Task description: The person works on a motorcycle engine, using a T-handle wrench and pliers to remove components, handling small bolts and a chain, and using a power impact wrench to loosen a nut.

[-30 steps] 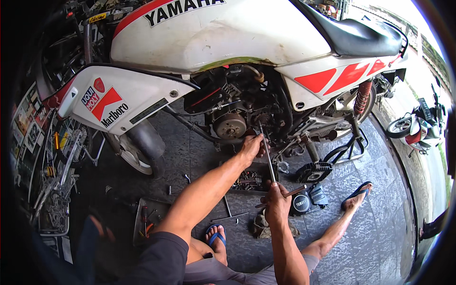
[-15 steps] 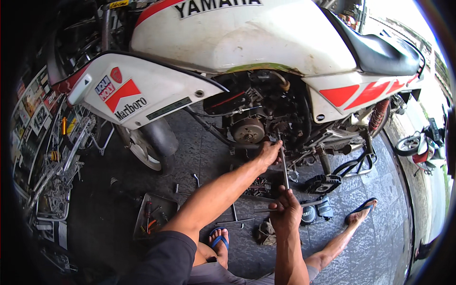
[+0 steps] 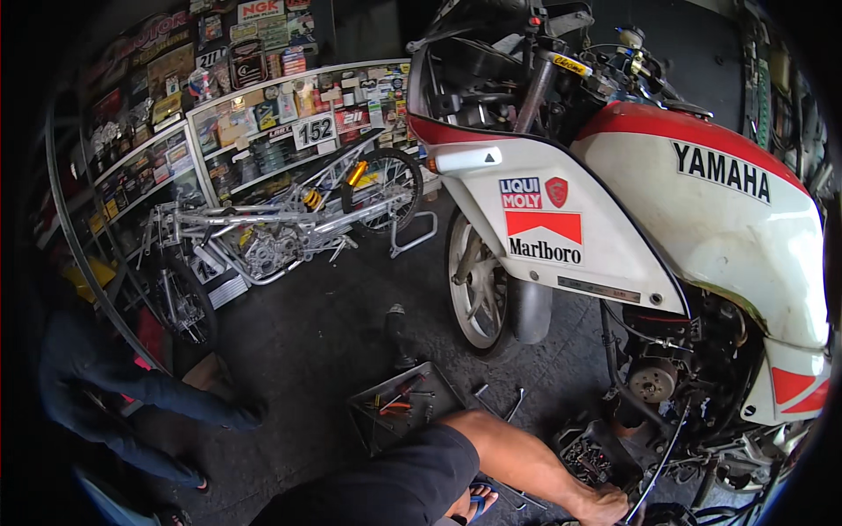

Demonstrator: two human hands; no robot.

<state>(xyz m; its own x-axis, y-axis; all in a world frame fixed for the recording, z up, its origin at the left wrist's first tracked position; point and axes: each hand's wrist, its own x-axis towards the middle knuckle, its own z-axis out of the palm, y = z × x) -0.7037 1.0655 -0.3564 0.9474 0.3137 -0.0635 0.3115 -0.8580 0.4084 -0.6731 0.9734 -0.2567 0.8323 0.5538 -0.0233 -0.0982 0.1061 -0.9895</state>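
My left hand is closed at the lower end of a long steel tool, which slants up toward the exposed engine of a white and red motorcycle. The exact grip is partly hidden at the bottom edge. My right hand is out of view. Beside my left hand lies a black container of small metal parts, with loose wrenches on the floor near my forearm.
A tool tray with pliers sits left of my arm. A bare silver motorcycle frame stands before a display cabinet of boxes. At the left, another person's dark-trousered legs are near that frame.
The view has swung sharply left, bringing the display cabinet and silver frame into sight. My left hand has moved down and away from the engine. My right hand has left the view.
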